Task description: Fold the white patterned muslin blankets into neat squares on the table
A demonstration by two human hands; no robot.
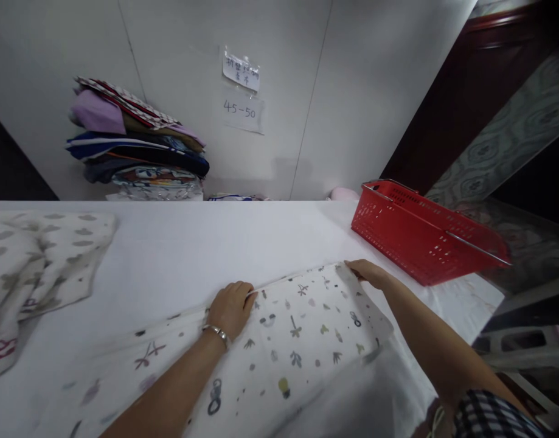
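A white printed cloth [297, 328] with small plants, stars and rainbow shapes lies folded in layers on the white table. My left hand [231, 309], with a silver bracelet on its wrist, grips the cloth's far edge near the middle, thumb and fingers closed. At the far right corner, my right hand [365, 271] pinches the edge; its fingertips are partly hidden by the cloth. The near left part of the cloth passes under my left forearm and is blurred.
A red plastic basket [425, 234] with metal handles stands at the table's right. Another white cloth with grey-green shapes [55, 255] lies at left. Beyond the far table edge, a stack of folded fabrics [137, 134] rests by the wall. Paper notes [243, 112] hang on the wall.
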